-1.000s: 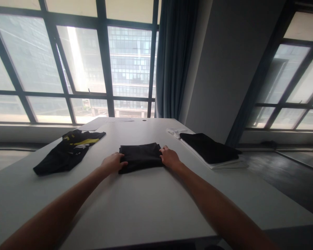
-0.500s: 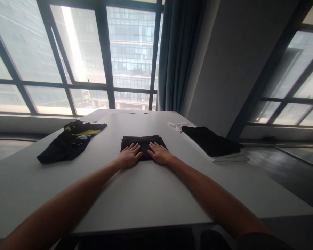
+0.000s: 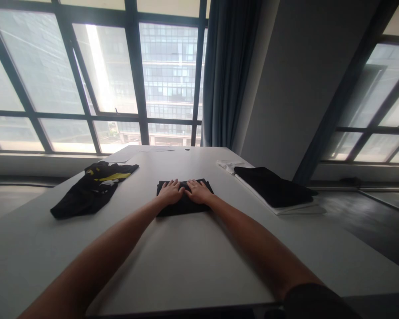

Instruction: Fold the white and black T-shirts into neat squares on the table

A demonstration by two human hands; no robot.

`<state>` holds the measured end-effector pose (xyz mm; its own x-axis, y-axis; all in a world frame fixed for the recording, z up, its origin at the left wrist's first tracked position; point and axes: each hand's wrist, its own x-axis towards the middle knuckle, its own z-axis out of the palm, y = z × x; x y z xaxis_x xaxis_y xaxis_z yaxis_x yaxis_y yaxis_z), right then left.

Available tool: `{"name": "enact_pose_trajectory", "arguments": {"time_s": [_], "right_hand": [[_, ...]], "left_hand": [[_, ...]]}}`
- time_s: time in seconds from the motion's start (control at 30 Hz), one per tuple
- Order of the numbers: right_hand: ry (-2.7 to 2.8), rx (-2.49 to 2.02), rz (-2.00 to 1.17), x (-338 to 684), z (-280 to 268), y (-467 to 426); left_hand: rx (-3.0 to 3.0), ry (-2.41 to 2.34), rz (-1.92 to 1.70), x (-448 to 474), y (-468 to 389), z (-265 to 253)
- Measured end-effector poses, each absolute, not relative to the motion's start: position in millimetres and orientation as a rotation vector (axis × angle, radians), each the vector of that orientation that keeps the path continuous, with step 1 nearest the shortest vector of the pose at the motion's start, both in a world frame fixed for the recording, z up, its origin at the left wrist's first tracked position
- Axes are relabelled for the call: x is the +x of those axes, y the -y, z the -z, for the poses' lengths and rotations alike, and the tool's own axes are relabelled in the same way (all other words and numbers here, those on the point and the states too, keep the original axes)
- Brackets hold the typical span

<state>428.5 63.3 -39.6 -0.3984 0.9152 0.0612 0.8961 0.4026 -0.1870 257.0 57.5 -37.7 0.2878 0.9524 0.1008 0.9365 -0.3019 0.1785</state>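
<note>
A folded black garment (image 3: 182, 206) lies in the middle of the white table (image 3: 186, 257). My left hand (image 3: 170, 192) rests flat on its top, fingers spread and pointing away from me. Beside it, my right hand (image 3: 197, 191) also lies flat on the cloth, fingers apart. The two hands nearly touch over the centre of the garment. Neither hand grips anything.
A crumpled black garment with yellow print (image 3: 92, 188) lies at the table's left. At the right sits a stack of folded clothes, black on top of white (image 3: 274, 191). Papers (image 3: 119, 157) lie near the far edge. Large windows and a curtain (image 3: 229, 71) stand behind.
My hands went from the garment's left and right sides onto its top, then slid further away from me across the cloth and closer together.
</note>
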Motion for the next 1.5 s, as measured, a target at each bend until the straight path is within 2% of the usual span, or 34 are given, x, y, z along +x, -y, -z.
{"name": "enact_pose_trajectory", "arguments": {"time_s": [0.17,0.5,0.67,0.87,0.93,1.1,1.33,1.4,1.5], "right_hand": [[2.377,-1.83,-0.384,436.1,54.7,-84.7],[2.066,-2.064,-0.311,468.9,62.0,-77.7],[1.973,-2.119,-0.286,464.5,62.9,-70.4],[1.882,-2.107,-0.077,463.6,48.8,-51.6],[1.854,-2.087,-0.157,467.6,43.2,-52.2],[1.669,-1.874,-0.587,483.7,40.7,-70.5],[1.48,-1.457,-1.004,489.3,54.2,-87.0],[1.484,-1.397,-1.024,487.6,54.9,-91.0],[1.595,-1.368,-0.833,489.6,49.0,-101.8]], "left_hand": [[2.332,-1.902,-0.253,245.0,-76.9,57.3],[2.189,-2.148,-0.215,230.2,-74.7,54.3],[2.166,-2.116,-0.189,231.4,-70.3,56.7],[2.165,-2.153,-0.211,201.6,-76.9,61.6],[2.189,-2.161,-0.226,181.8,-78.5,64.7],[2.283,-2.1,-0.267,139.8,-71.2,70.8],[2.345,-2.015,-0.26,135.0,-56.1,68.5],[2.378,-1.997,-0.274,135.2,-54.5,68.0],[2.397,-1.997,-0.293,134.3,-53.6,68.1]]}}
